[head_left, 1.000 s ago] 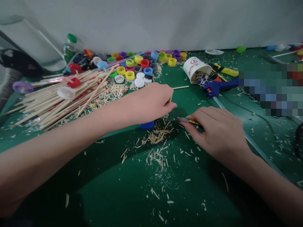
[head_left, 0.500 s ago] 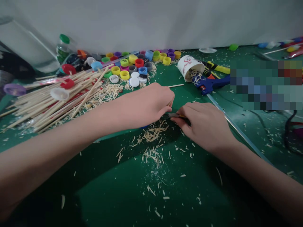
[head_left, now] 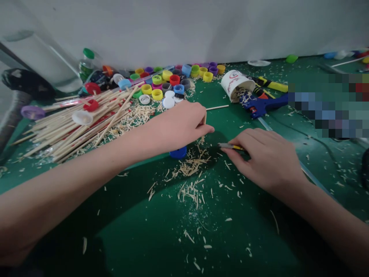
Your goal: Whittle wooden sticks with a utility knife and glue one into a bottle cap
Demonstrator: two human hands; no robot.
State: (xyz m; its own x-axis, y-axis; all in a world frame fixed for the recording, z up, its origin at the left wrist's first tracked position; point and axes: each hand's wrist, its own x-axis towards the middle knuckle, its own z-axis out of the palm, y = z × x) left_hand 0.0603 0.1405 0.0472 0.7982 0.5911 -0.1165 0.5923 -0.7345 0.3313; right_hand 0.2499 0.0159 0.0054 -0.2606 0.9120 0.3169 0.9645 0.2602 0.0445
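Observation:
My left hand (head_left: 187, 121) is closed round a thin wooden stick (head_left: 202, 138), whose pale lower end shows beneath the fingers; most of it is hidden. Just under that hand lies a blue bottle cap (head_left: 178, 152), partly covered by the wrist. To the right, my right hand (head_left: 263, 156) grips a small craft knife (head_left: 230, 146) with a grey tip and a yellow and black body. Its tip points left, apart from the stick. Wood shavings (head_left: 191, 165) are heaped on the green table (head_left: 138, 231) below both hands. Another thin stick (head_left: 217, 107) lies behind my left hand.
Wooden sticks (head_left: 72, 130), some with caps on them, are piled at the left. Several coloured bottle caps (head_left: 157, 94) line the back. A tipped paper cup (head_left: 235, 84) with shavings lies beside a blue glue gun (head_left: 265, 105). A black-headed hammer (head_left: 27, 82) is at far left.
My right hand and the knife have moved right and slightly down, away from my left hand. The stick's lower end and the blue cap now show more. The view has shifted slightly.

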